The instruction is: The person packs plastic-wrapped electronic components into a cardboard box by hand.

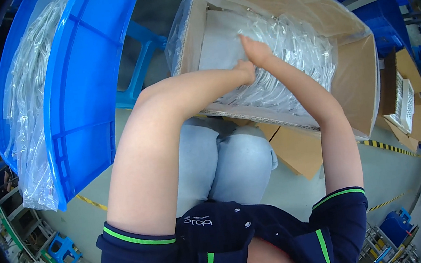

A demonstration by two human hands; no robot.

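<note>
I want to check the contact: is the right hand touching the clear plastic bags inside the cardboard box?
Touching. The head view shows the right hand lying flat on the clear plastic bags in the cardboard box, with no gap visible.

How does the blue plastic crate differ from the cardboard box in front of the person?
The blue plastic crate is smooth moulded plastic; the cardboard box is brown, with a clear liner. The crate stands to the person's left, untouched; the left hand and right hand reach into the box. Both hold clear plastic bags.
</note>
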